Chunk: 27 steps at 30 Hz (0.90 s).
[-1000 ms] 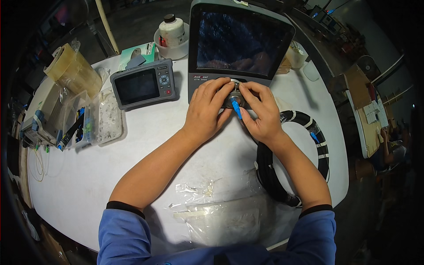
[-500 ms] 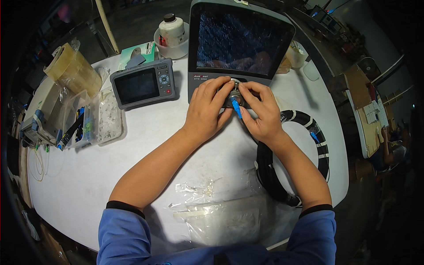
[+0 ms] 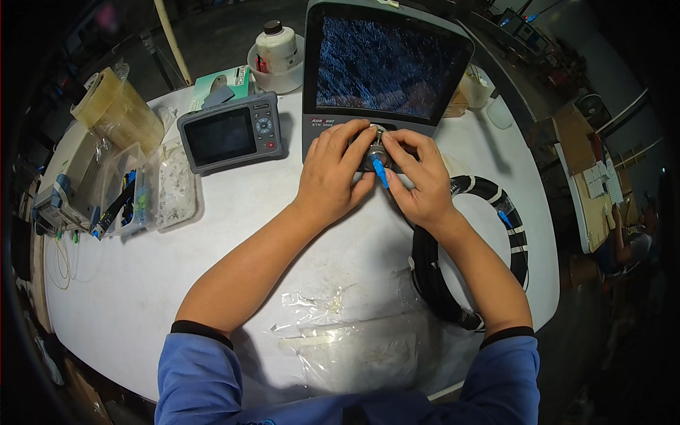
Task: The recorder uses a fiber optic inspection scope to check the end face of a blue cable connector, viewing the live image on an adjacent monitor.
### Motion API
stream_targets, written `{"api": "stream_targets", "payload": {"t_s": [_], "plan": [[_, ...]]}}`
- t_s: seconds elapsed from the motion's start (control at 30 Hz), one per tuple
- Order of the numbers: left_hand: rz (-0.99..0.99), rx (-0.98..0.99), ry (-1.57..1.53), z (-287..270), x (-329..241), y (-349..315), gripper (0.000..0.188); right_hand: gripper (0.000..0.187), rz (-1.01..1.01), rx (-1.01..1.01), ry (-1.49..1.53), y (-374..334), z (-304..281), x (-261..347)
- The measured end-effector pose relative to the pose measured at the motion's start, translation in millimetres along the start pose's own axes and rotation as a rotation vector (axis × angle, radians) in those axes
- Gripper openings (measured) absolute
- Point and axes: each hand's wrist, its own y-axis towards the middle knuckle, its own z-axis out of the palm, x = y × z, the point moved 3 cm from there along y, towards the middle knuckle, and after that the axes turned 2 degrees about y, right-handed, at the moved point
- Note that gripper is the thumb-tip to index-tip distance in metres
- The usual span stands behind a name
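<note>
Colours on the white table (image 3: 234,234)

A blue plug (image 3: 380,172), a black cable (image 3: 453,283) with white bands, a grey tester (image 3: 230,132), maybe a green box (image 3: 219,83).

Grey instrument (image 3: 386,71) with a large dark screen, standing propped upright at the far edge of the white table, screen tilting back. Round metal fitting (image 3: 375,152) sitting at the middle of its lower front panel, partly hidden by fingers. Small blue connector (image 3: 380,172) lying slanted just below the fitting, its upper end touching it.
</note>
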Motion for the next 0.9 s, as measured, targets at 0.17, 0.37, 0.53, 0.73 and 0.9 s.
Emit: {"api": "stream_targets", "payload": {"t_s": [0.17, 0.37, 0.53, 0.73, 0.9], "plan": [[0.003, -0.012, 0.004, 1.2, 1.2, -0.7, 0.076, 0.052, 0.009, 0.005, 0.004, 0.5, 1.2, 0.6], [0.004, -0.035, 0.016, 0.4, -2.1, 2.8, 0.071, 0.052, 0.009, 0.012, -0.007, 0.2, -0.2, 0.5], [-0.017, -0.025, -0.013, 1.9, 1.5, 0.5, 0.076, 0.051, 0.009, 0.014, -0.021, 0.0, 0.4, 0.9], [-0.004, -0.033, -0.017, 0.7, 2.7, 1.7, 0.072, 0.051, 0.021, 0.022, -0.028, 1.2, -0.4, 2.9], [-0.017, -0.041, -0.029, 0.5, 3.0, 1.5, 0.069, 0.053, 0.024, 0.015, -0.012, 0.5, 0.2, 1.1]]}}
